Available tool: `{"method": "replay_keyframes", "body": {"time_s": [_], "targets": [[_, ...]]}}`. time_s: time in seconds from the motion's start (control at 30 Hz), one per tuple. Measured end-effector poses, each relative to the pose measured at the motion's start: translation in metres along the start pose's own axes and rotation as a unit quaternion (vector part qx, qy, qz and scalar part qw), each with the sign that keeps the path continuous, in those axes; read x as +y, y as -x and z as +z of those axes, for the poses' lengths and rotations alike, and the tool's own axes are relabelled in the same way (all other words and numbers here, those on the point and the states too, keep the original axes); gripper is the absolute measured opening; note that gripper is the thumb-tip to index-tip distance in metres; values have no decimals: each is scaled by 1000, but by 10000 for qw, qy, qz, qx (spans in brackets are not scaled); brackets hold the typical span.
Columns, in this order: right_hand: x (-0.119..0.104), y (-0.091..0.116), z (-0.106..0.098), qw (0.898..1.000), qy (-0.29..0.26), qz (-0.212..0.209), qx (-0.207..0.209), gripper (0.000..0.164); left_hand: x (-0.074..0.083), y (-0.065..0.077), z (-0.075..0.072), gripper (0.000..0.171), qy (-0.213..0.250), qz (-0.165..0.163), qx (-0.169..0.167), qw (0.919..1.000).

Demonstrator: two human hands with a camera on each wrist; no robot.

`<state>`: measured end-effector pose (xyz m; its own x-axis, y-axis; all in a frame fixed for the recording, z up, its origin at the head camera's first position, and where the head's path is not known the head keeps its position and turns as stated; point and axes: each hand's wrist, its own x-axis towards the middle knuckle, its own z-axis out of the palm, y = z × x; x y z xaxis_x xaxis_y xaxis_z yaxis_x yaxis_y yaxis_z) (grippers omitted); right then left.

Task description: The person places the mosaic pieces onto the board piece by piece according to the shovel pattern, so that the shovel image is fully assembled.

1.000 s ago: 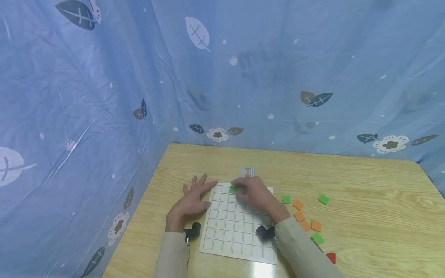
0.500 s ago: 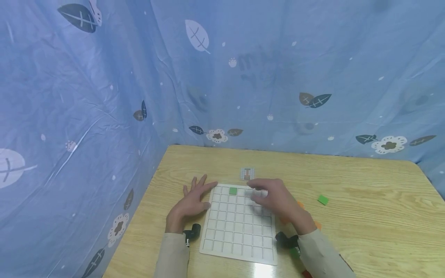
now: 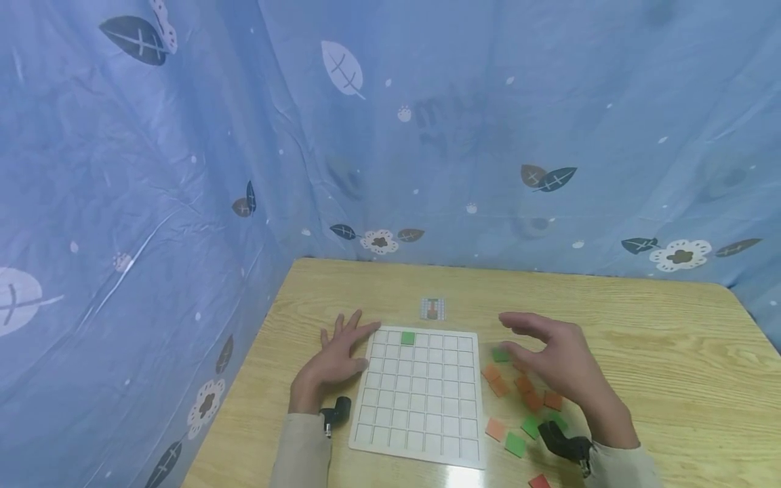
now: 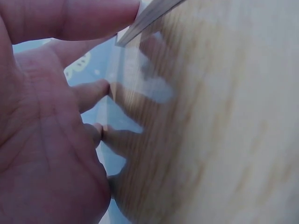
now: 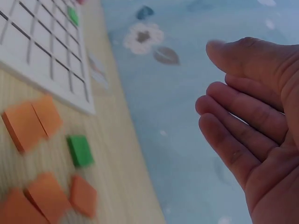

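Grid board (image 3: 418, 400), left hand (image 3: 335, 357) touching edge

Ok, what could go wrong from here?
The right hand might pinch two orange tiles at once, since some lie edge to edge. Its wrist camera could nudge the green tiles nearby. The left hand is at the edge of the board; a push might shift it.

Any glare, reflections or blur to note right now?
Head: bright glare on the table by the white board; left wrist: soft focus overall, the left hand mirrored in the table; right wrist: orange tiles and green tile blurred.
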<state>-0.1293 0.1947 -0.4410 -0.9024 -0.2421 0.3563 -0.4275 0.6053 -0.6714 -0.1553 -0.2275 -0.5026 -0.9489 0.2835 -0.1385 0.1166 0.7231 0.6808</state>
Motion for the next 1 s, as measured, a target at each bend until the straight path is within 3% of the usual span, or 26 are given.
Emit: {"method": "replay_keyframes", "body": {"time_s": [0.5,0.73,1.0], "targets": [[50,31,-50,9921,-33,877,900,47,-4,9,-1,82,47,-70,11,10000],[71,39,-56,9878,167,1243,922,48,-4,5,-1,82,75,-84,-7,9999],[89,45,-55,9860,219,1516,661,47,-1,0,1,81,190,-18,-8,9998]]}}
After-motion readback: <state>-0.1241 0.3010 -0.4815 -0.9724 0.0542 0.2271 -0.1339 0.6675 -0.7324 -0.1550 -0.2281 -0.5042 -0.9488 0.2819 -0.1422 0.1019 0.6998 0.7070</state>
